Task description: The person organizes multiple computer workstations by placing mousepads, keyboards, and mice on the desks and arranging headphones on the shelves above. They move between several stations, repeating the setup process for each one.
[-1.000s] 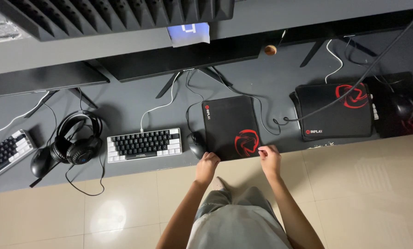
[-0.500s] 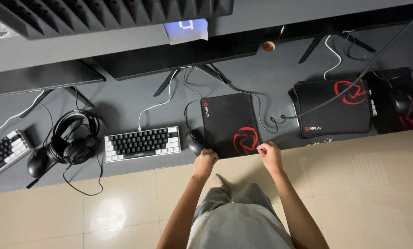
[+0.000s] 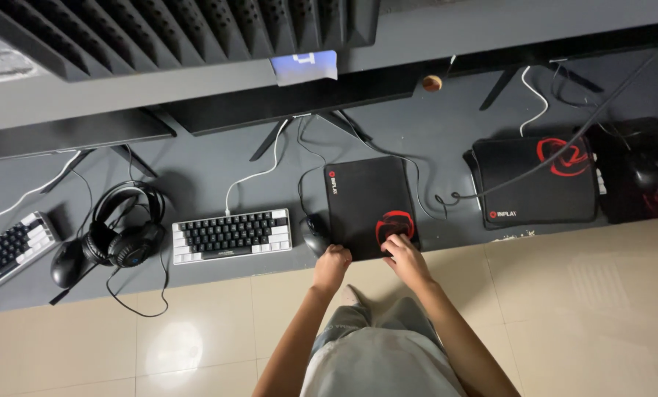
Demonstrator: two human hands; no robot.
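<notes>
A black mouse pad [image 3: 366, 195] with a red round emblem lies on the dark grey desk [image 3: 432, 125], its near edge at the desk's front. My left hand [image 3: 333, 265] is curled on the pad's near left corner, right beside a black mouse [image 3: 314, 234]. My right hand [image 3: 406, 256] grips the near right edge, with its fingers lying over the red emblem. The pad lies flat. My legs and grey shorts show below.
Left of the mouse are a small black-and-white keyboard [image 3: 230, 234], a black headset [image 3: 123, 237], another mouse [image 3: 66, 263] and a second keyboard [image 3: 9, 246]. At the right are a second black pad [image 3: 538, 184] and a third mouse [image 3: 645, 173]. Monitors and cables line the back.
My right hand has slid a little left along the pad's near edge, onto the red emblem. My left hand and the pad have hardly moved.
</notes>
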